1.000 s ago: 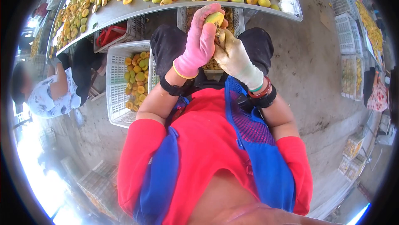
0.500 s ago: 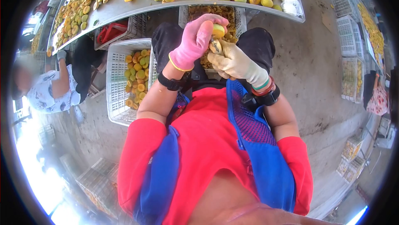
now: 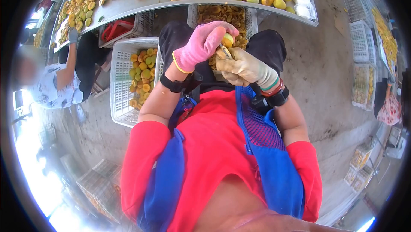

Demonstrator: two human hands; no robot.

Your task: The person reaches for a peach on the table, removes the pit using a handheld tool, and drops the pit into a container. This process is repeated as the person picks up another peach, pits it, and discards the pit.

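since a sec ago both hands dropped a bit lower, away from the desk (image 3: 128, 6) edge and closer to the body. left hand (image 3: 201, 43) in pink glove, fingers wrapped tight round a small yellow-green fruit (image 3: 227, 40); less of the fruit shows now vs before, so it's been turned in the grip. right hand (image 3: 242, 67) in pale glove, fingers closed on a small tool, tip against the fruit – can't tell what kind. looks like cutting/pitting is midway. crate of fruit (image 3: 137, 75) sits to the left; a co-worker (image 3: 55, 82) is reaching up to the desk.
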